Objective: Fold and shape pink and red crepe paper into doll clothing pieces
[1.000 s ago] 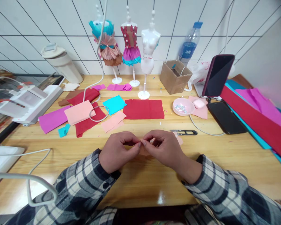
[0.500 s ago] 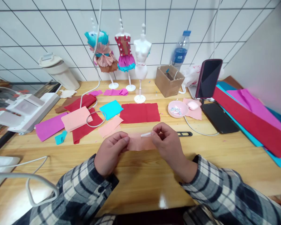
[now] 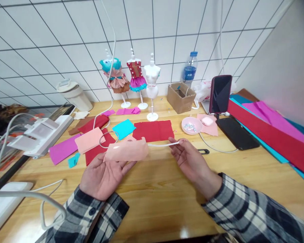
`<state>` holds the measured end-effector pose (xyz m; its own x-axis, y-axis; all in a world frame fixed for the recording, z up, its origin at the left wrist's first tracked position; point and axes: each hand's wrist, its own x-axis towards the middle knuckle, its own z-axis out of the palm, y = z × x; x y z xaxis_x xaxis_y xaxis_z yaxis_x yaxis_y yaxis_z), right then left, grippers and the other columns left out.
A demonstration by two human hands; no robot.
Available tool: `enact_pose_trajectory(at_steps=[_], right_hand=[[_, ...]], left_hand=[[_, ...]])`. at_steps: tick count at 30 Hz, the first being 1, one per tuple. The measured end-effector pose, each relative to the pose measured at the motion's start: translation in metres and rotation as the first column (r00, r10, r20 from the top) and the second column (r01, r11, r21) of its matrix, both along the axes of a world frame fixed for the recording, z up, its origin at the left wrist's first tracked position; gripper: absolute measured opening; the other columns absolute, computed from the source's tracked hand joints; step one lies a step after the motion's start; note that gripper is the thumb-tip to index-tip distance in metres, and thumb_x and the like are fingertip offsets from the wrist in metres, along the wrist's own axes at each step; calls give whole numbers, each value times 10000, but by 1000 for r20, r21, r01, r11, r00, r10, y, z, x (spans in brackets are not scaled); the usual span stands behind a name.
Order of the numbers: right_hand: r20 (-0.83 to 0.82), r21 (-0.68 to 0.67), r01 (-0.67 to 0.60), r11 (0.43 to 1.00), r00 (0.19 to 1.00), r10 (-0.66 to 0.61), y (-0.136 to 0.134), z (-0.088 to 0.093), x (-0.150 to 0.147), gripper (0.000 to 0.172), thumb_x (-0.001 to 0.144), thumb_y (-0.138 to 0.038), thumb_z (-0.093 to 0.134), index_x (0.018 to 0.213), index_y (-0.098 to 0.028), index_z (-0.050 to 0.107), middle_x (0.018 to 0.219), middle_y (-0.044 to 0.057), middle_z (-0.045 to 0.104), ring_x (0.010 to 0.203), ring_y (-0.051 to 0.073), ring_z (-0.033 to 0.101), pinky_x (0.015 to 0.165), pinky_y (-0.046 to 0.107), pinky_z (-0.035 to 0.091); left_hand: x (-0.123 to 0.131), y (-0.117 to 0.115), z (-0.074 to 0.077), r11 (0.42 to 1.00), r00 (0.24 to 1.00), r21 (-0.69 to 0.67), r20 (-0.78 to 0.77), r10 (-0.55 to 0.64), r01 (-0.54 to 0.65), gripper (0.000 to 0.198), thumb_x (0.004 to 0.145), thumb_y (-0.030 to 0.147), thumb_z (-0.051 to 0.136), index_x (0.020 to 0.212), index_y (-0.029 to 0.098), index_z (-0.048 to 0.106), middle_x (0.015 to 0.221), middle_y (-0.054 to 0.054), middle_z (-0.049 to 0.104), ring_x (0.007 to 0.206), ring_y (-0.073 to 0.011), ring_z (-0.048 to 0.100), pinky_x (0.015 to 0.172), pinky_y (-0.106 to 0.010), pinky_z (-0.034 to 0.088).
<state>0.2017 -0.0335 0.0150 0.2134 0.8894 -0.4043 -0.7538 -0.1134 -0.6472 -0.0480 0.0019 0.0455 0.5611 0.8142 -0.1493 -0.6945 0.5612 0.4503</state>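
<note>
With our left hand (image 3: pixel 101 177), palm up, we hold the peach piece (image 3: pixel 126 151) above the surface (image 3: pixel 157 202), the grip closed on its lower left side and the fingers reaching beneath. With our right hand (image 3: pixel 192 163) we keep a narrow pinch on one end of a thin white strip (image 3: pixel 162 145), which runs leftward to the peach piece's right edge. Just beyond lie a red rectangle (image 3: pixel 154 131) and a turquoise piece (image 3: pixel 124 129); a pink bowl (image 3: pixel 192 133) holds small beads (image 3: pixel 190 127).
</note>
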Motion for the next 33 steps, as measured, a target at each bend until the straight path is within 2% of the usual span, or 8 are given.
enact_pose_trajectory(at_steps=[8,13,15,17,20,22,27,33], right_hand=[[139,65,-8,998,990,-1,6,1,11,171,737,-292,619,711,-240,459,735,5,672,715,166,657,752,343,571],[419,190,-94,977,908,6,11,37,24,246,797,-324,578,686,-237,376,532,-104,286,382,67,225,427,225,386],[671,264,-175,949,740,-49,20,58,28,158,850,-328,533,758,-243,438,582,-79,338,420,85,277,401,217,285],[870,374,-235,897,425,-251,38,78,32,70,899,-309,478,930,-255,508,663,-45,433,527,120,425,513,254,375],[837,462,-359,811,-125,-532,85,98,36,219,933,-242,398,1106,-242,534,937,42,598,868,207,565,793,348,426],[752,436,-447,781,-296,-589,125,102,40,263,936,-186,341,1083,-227,556,1056,64,627,974,232,556,870,370,402],[718,322,-471,821,-444,-536,207,90,52,304,883,-111,345,1000,-190,614,968,87,671,923,252,571,839,362,401],[786,360,-383,851,-366,-498,222,78,60,307,855,-108,345,923,-182,636,931,99,680,899,253,590,781,345,401]], left_hand=[[-12,3,3,998,998,-19,16,65,-65,403,931,278,387,1284,321,575,1253,-70,661,1203,-270,582,1000,-520,451],[-9,2,1,994,991,56,88,-102,97,444,915,267,347,1274,169,591,1342,-134,581,1279,-279,510,1062,-490,401],[-7,1,-2,986,982,72,103,-159,152,474,910,259,330,1297,121,567,1385,-145,534,1308,-284,474,1078,-483,386],[-6,0,-5,980,975,68,110,-192,185,491,908,273,336,1325,116,540,1408,-137,509,1321,-288,457,1075,-486,391],[-6,-3,-7,978,974,34,87,-210,208,473,900,311,381,1301,140,566,1396,-130,531,1310,-307,470,1053,-502,411],[-5,-5,-6,974,973,15,56,-225,224,432,896,316,410,1235,150,620,1370,-135,559,1287,-324,495,1038,-509,423],[-3,-7,-3,963,961,37,67,-269,267,344,891,286,447,1108,187,695,1313,-130,612,1238,-330,545,993,-504,456],[-4,-6,-6,957,954,-19,88,-285,288,329,882,264,459,1073,197,717,1317,-163,599,1232,-316,555,1002,-510,431]])
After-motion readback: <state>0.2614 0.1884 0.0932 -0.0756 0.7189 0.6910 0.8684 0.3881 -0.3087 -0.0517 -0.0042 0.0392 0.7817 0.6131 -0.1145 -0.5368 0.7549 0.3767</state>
